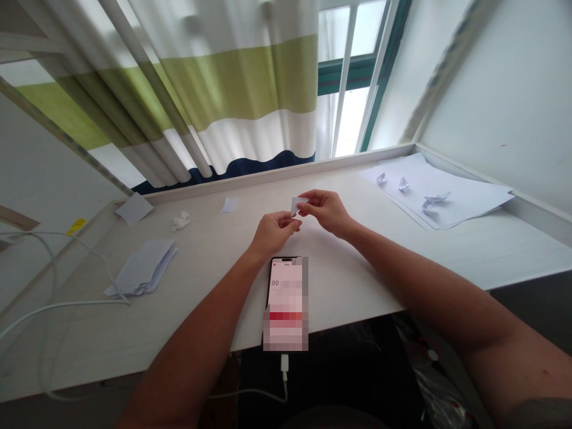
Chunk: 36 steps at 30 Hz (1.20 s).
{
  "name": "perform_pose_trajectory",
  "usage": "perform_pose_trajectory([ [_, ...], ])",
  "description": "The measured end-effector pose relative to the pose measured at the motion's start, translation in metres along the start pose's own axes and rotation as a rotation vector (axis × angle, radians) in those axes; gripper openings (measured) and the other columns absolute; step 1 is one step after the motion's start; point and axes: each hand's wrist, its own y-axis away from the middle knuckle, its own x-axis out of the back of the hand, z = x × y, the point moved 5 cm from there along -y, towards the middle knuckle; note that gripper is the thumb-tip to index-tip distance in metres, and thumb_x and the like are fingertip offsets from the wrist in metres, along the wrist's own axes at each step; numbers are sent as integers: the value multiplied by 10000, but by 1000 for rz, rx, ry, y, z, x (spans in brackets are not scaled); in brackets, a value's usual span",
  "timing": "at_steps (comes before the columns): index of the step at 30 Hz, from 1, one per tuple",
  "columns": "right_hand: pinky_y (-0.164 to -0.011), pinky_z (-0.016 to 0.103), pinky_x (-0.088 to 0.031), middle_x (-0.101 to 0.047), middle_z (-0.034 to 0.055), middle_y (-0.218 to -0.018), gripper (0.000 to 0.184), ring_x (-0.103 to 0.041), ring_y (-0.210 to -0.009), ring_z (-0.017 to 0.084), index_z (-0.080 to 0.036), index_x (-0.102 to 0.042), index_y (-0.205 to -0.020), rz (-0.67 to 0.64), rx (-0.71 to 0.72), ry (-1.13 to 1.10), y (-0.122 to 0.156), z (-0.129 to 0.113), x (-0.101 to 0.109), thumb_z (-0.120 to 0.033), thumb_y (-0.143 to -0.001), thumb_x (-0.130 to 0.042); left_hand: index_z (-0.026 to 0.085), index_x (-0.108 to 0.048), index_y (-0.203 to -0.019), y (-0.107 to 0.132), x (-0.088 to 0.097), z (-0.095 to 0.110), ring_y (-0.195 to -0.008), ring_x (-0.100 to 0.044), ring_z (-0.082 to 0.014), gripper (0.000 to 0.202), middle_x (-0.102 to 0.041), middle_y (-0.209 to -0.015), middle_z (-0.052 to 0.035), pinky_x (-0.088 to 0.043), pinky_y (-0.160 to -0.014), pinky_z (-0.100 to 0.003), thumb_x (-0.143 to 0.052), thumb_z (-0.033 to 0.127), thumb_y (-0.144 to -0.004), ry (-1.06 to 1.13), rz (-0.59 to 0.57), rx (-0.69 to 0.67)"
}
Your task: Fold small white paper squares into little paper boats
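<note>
A small piece of folded white paper [295, 206] is held up over the middle of the table. My right hand [328, 210] pinches it from the right between thumb and fingers. Curled at the paper's lower edge are the fingers of my left hand [273, 232], with thumb and forefinger closed on its bottom corner. Just below my hands lies a phone [286, 298] with a timer on its lit screen, part of it blurred out. Several small folded paper shapes [403, 184] rest on large white sheets [465, 196] to the right.
On the left are a stack of paper pieces [145, 268], a crumpled white scrap [180, 221] and a square sheet [134, 208]. A small paper [229, 205] lies near the back. White cables [84, 304] cross the left side. The table has a raised back edge [250, 178] below a curtain [241, 83].
</note>
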Motion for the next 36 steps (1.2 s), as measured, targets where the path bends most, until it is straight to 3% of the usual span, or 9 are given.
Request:
perform_pose_trajectory([
  [4, -711, 360, -639, -820, 63, -861, 509, -735, -716, 181, -173, -788, -1002, -5, 6, 14, 1, -1, -2, -537, -701, -976, 145, -815, -1005, 1, 0, 4, -828, -796, -218, 285, -844, -958, -122, -612, -759, -341, -683, 398, -1006, -63, -9, -6],
  [11, -730, 371, -639, -809, 58, -838, 496, -736, -730, 186, -177, -783, -1003, -15, 19, 41, 2, -3, -3, -559, -737, -955, 147, -794, -996, 3, -2, 7, -798, -792, -201, 291, -845, -935, -117, -582, -687, -300, -587, 341, -1058, -88, -21, 34],
  [20, -696, 354, -623, -789, 46, -806, 450, -721, -713, 177, -174, -778, -961, -28, 53, 55, 2, -3, -4, -519, -734, -957, 158, -807, -988, 3, -2, 3, -842, -809, -227, 275, -847, -960, -134, -589, -713, -318, -726, 421, -987, 83, -59, 125],
  [31, -643, 350, -624, -784, 34, -736, 500, -719, -649, 173, -177, -784, -927, -46, 39, 16, 0, -14, 0, -559, -674, -985, 168, -799, -899, 1, 3, 8, -755, -789, -223, 391, -839, -883, -125, -573, -658, -319, -770, 557, -918, 11, 24, 25],
  [36, -751, 394, -669, -813, 54, -777, 539, -763, -707, 195, -165, -797, -940, -71, 18, -31, 0, -10, -2, -579, -657, -994, 158, -763, -868, -1, 7, 7, -734, -784, -221, 454, -825, -822, -120, -597, -687, -333, -750, 608, -927, -14, 43, -6],
])
